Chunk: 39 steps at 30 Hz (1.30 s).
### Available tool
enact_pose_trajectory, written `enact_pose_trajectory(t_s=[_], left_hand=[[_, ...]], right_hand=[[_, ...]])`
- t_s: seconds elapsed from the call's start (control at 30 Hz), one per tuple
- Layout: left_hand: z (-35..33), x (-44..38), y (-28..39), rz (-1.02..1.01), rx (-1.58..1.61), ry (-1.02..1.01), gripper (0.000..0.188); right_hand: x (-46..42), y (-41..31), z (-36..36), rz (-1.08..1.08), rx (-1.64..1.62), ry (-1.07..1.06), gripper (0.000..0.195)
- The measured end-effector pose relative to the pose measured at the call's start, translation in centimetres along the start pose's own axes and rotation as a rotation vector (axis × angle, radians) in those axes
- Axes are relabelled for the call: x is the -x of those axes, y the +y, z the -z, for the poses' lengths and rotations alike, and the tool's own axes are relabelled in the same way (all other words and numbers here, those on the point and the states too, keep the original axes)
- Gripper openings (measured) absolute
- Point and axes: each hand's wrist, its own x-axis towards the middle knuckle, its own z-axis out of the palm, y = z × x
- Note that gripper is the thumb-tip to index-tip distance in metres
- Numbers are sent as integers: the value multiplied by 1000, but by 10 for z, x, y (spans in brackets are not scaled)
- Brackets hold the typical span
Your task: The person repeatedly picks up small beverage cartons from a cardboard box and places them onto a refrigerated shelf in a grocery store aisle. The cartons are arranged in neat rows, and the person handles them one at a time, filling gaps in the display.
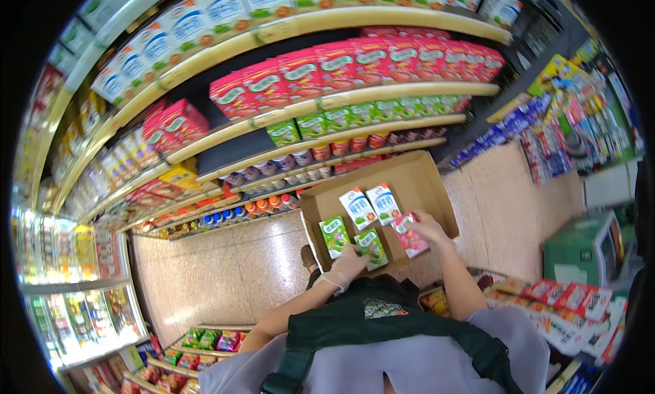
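Note:
A shallow cardboard box (pixel 409 181) lies before me with several small drink cartons in it. My right hand (pixel 432 230) grips a pink carton (pixel 409 238) by its upper right side. My left hand (pixel 350 263), in a thin clear glove, has its fingers at the left edge of a green carton (pixel 376 255); the fingertips are partly hidden there. Just beyond that hand is a second green carton (pixel 333 234). Two white milk cartons, one on the left (pixel 357 209) and one on the right (pixel 382 203), lie side by side farther up in the box.
Shelves ahead hold white milk boxes (pixel 225 7), pink boxes (pixel 335 69) and green boxes (pixel 337 118), with bottles (pixel 261 207) lower down. A lit fridge (pixel 82 312) stands left, snack shelves (pixel 204 343) behind me. To the right are hanging goods (pixel 563 117) and a green case (pixel 575 250).

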Motion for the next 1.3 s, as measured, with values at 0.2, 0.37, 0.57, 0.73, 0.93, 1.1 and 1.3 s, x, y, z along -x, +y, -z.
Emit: enact_pose_trajectory(t_s=[0.2,0.37,0.57,0.73,0.93,1.1,1.3], left_hand=[[-53,-42,-33,-54,550,13,74],[-61,-41,-18,-20,769,52,77],[-46,-27,3,82,1022,-28,40],[-28,-17,15,116,1016,-197,25],[8,24,40,-267,920,1,45],[86,38,35,-463,829,446,67],[217,23,-7,-644,989,604,60]], right_hand=[[-14,21,-3,105,-143,70,39],[-9,26,-29,246,830,526,37],[19,30,-91,212,671,86,32],[45,2,-109,-175,-126,-338,31],[62,-54,-119,-45,61,-83,43],[52,-121,-189,224,115,-74,46],[-7,-174,-313,607,140,-154,62]])
